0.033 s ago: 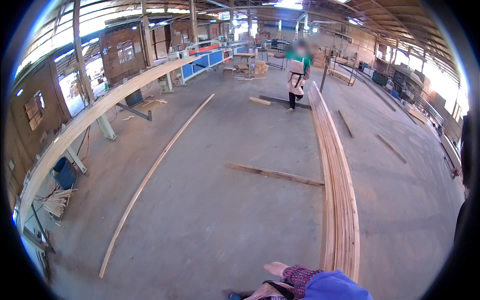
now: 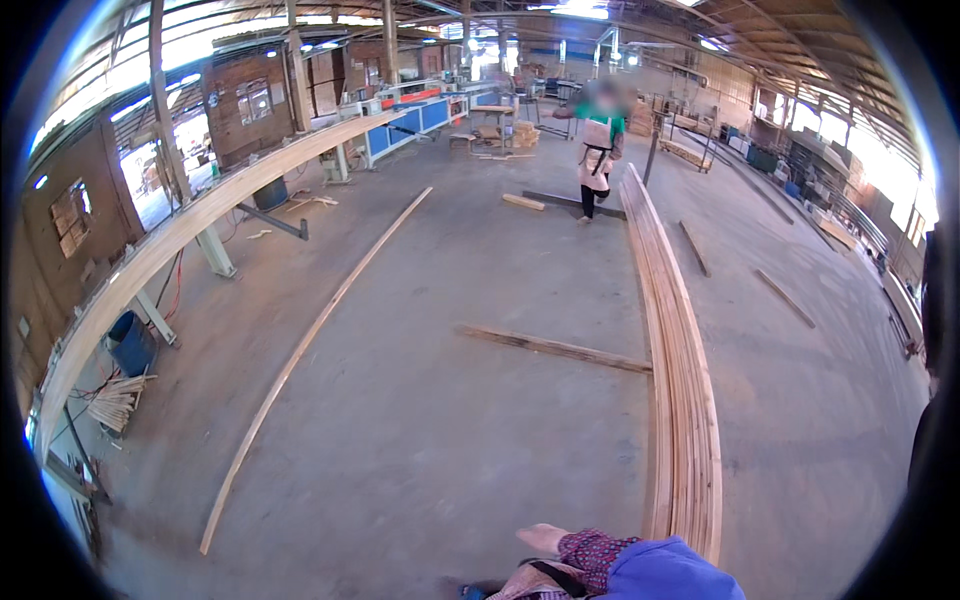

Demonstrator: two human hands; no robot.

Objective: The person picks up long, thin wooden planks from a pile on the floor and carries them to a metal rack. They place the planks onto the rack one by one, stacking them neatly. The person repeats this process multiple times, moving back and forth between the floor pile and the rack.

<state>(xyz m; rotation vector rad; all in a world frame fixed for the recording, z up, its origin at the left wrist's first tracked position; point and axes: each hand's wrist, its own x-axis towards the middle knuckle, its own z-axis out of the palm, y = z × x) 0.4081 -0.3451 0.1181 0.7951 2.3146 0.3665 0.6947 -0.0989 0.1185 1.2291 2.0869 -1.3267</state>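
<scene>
My right hand (image 2: 543, 538) reaches leftward over the floor at the lower edge, its arm in a patterned cuff and a blue-purple sleeve (image 2: 668, 570). Its fingers look stretched out, though small and somewhat blurred, and nothing shows in them. Just right of it lies a long stack of wooden boards (image 2: 683, 400), running away from me. The hand is apart from the stack. My left hand is out of view. A single long wooden strip (image 2: 310, 340) lies on the floor to the left.
A dark wooden beam (image 2: 550, 346) lies crosswise against the stack. At its far end stands a co-worker in an apron (image 2: 597, 160). Along the left runs a long raised board (image 2: 210, 205) on metal legs, with a blue barrel (image 2: 130, 345) below. Short sticks (image 2: 785, 297) lie at right.
My right hand has shifted slightly to the left. The whole scene sits a little farther right in the picture. The boards and strip look otherwise unchanged.
</scene>
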